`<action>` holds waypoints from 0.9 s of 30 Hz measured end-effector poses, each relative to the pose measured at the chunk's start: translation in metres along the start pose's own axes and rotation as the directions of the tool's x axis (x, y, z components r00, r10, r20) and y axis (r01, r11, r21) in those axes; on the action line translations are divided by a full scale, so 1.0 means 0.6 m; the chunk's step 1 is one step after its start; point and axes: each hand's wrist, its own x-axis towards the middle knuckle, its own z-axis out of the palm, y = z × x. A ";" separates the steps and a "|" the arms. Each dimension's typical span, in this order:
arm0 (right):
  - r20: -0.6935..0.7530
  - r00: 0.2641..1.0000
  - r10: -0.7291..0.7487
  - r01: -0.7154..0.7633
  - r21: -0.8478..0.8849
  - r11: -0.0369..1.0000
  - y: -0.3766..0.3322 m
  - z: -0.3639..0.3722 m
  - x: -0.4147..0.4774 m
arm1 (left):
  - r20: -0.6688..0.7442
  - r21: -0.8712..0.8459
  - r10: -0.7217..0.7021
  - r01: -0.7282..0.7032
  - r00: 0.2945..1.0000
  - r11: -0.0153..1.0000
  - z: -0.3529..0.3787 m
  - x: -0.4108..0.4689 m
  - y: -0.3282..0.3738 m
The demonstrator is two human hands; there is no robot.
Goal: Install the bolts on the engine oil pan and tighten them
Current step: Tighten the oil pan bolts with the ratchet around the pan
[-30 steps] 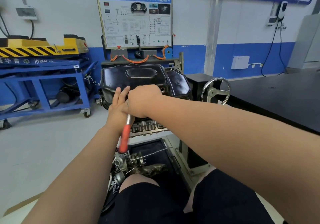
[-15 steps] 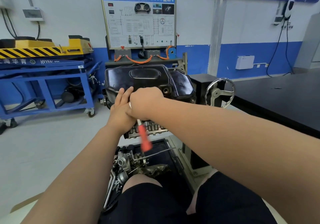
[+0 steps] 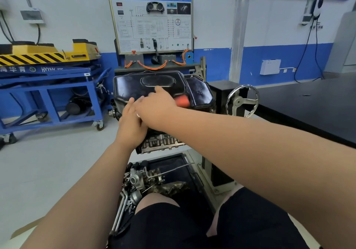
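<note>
The black oil pan sits on top of the inverted engine, directly ahead. The right hand has its grip on a ratchet wrench, whose red handle sticks out to the right across the pan's near side. The left hand lies with straight fingers against the near flange, touching the right hand and probably steadying the tool's head. The bolt is hidden beneath both hands. To tighten well, keep the socket square, press the head down, and swing in short strokes. Snug the bolts crosswise so the pan seats evenly.
</note>
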 end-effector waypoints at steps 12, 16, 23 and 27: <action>0.045 0.902 0.429 -0.363 0.617 0.698 0.020 0.076 0.024 | 0.334 -0.758 -0.517 0.550 0.788 0.350 -0.061 -0.042 0.090; 0.063 0.897 0.438 -0.326 0.762 0.559 0.020 0.086 0.032 | 0.407 -0.656 -0.475 0.611 0.780 0.443 -0.075 -0.047 0.117; -0.225 0.973 -0.051 0.134 0.371 0.919 0.094 0.118 0.059 | 0.163 0.024 -0.296 0.297 0.941 0.955 -0.111 -0.018 0.090; -0.182 0.966 -0.183 0.235 0.329 0.915 0.078 0.123 0.105 | 0.158 0.110 -0.159 0.143 0.975 0.984 -0.107 0.001 0.092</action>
